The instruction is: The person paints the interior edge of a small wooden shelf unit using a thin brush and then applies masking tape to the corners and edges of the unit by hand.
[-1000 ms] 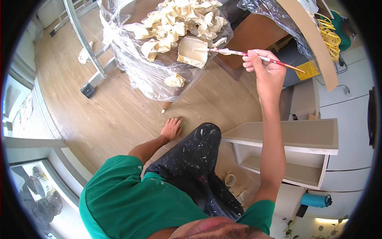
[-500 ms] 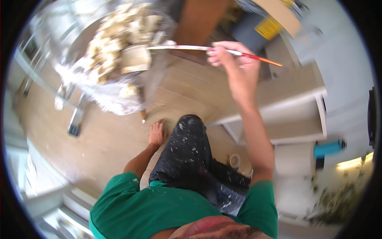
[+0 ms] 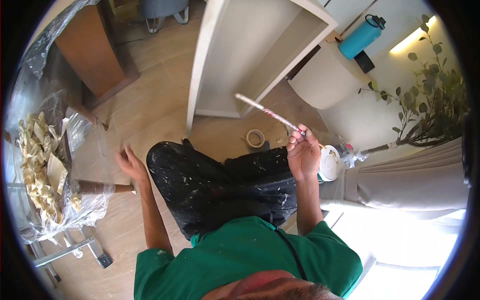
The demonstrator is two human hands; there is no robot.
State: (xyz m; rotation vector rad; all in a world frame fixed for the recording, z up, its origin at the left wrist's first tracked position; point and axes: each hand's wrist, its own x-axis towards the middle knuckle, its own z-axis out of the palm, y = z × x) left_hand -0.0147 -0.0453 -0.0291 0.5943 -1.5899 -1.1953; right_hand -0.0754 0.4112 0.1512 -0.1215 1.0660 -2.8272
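Observation:
My right hand (image 3: 305, 156) is closed around a thin paintbrush (image 3: 267, 111), its long pale end pointing up and left past my fingertips. Red marks show along its middle, and an orange end comes out behind the hand. Just beyond that hand sits a white round tub (image 3: 329, 164), partly hidden by my wrist. My left hand (image 3: 132, 164), slightly blurred, is held empty with fingers apart beside my left knee, above the wooden floor (image 3: 145, 107).
Ahead stands an open-fronted pale cabinet (image 3: 240, 60), with a roll of tape (image 3: 255, 138) on the floor near it. Crumpled masking paper (image 3: 42, 165) lies on a plastic-wrapped table at left. A blue bottle (image 3: 362, 37), leafy branches (image 3: 425, 95) and a curtain (image 3: 410, 175) are at right.
My view has swung right, bringing the tub and curtain in. My right hand has drawn the paintbrush back from the masking paper toward my right side. My left hand has left the floor.

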